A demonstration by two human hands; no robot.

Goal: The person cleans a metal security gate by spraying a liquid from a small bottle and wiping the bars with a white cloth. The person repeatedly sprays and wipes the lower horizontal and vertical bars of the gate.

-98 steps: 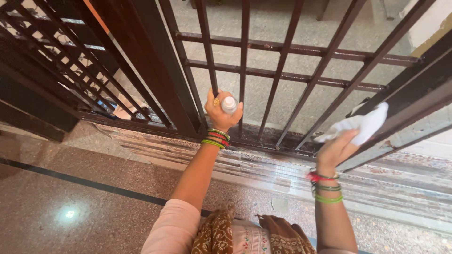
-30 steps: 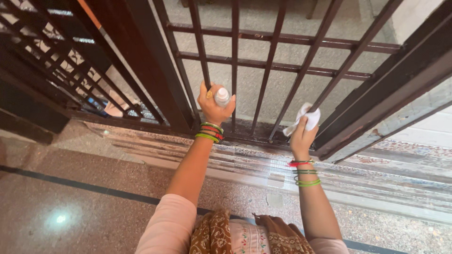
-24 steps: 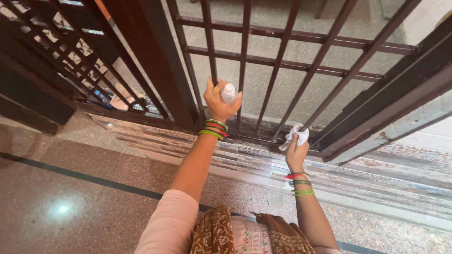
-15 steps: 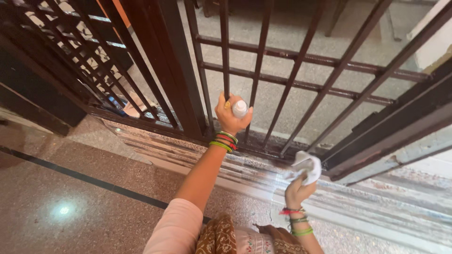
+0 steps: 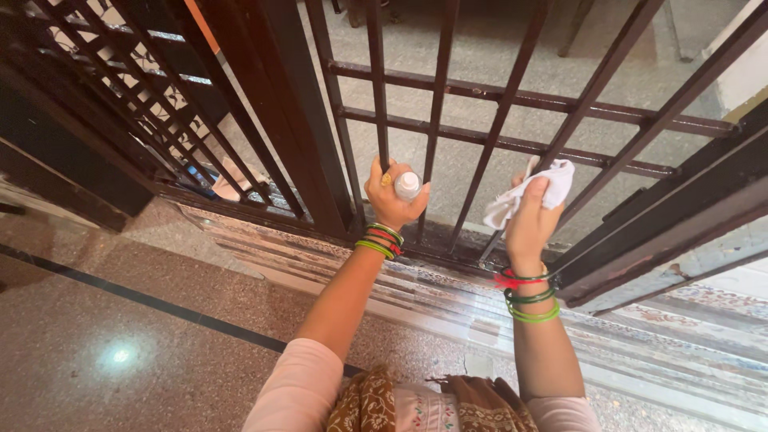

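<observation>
At gate [image 5: 512, 100] centre: left hand [image 5: 390, 196] wrapped tight round 1 bar, bottle [image 5: 407, 185] pinned against it by thumb, so steadied and kept ready. Right hand [image 5: 528, 220] clamped on white cloth [image 5: 534, 188], pressed to next bar right, for wiping. Bangles on both wrists. Sill track near.

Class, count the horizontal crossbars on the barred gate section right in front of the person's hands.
2: upper crossbar runs above both hands; lower crossbar sits just under it, above the white cloth. Any crossbars beyond the frame's top stay hidden.
</observation>
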